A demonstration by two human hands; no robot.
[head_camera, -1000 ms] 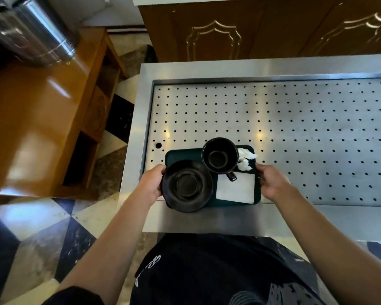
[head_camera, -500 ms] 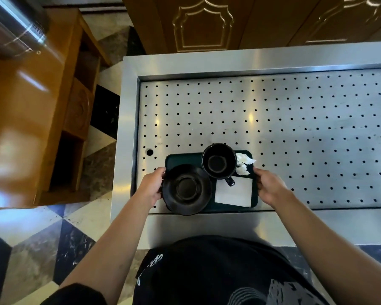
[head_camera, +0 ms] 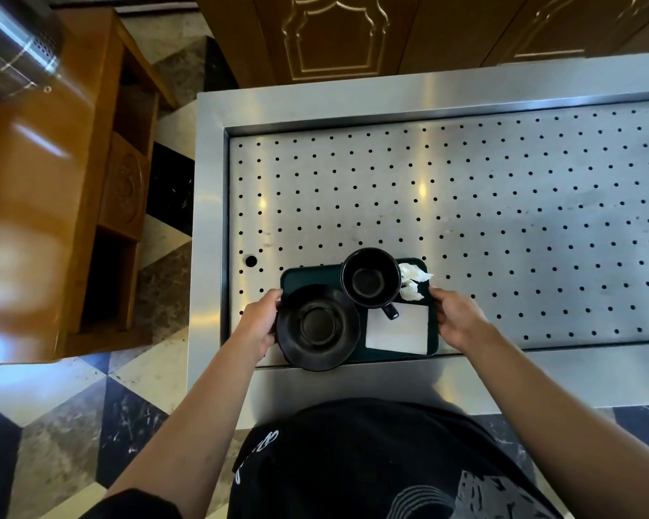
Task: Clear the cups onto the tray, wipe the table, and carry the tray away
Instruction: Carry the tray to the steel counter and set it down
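Note:
A dark green tray sits at the near edge of the perforated steel counter. On it stand a black cup with its handle toward me, a black saucer at the left, a flat white napkin and a crumpled white tissue. My left hand grips the tray's left edge beside the saucer. At the tray's right edge my right hand holds on with curled fingers.
A wooden cabinet with open shelves stands to the left across a strip of tiled floor. A shiny steel urn sits on it. Brown carved doors rise behind the counter. A drain hole lies left of the tray.
The view has shifted nearer to the counter and the tray has settled on the perforated surface by its near edge. Both hands keep their hold on the tray's sides.

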